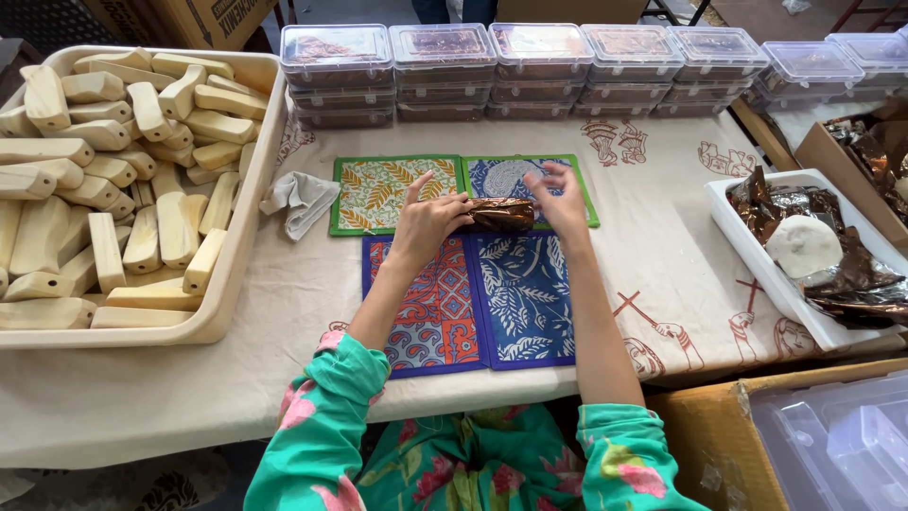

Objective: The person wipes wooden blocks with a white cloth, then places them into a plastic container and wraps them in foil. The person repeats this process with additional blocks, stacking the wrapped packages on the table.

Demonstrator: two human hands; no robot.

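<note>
My left hand (427,220) and my right hand (560,202) hold the two ends of a long piece wrapped in shiny brown foil (502,215). The left hand's fingers close over its left end, while the right hand's fingers pinch the right end. The wrapped piece lies across patterned cloth mats: a green-edged pair (378,194) behind it and a blue-edged pair (482,303) in front. What is inside the foil is hidden.
A big cream tray (248,203) of wooden blocks fills the left. Stacked clear lidded boxes (539,71) line the back. A white tray (757,260) with foil sheets and a white disc sits right. A crumpled cloth (301,199) lies beside the mats. Cardboard box (709,426) with clear containers stands front right.
</note>
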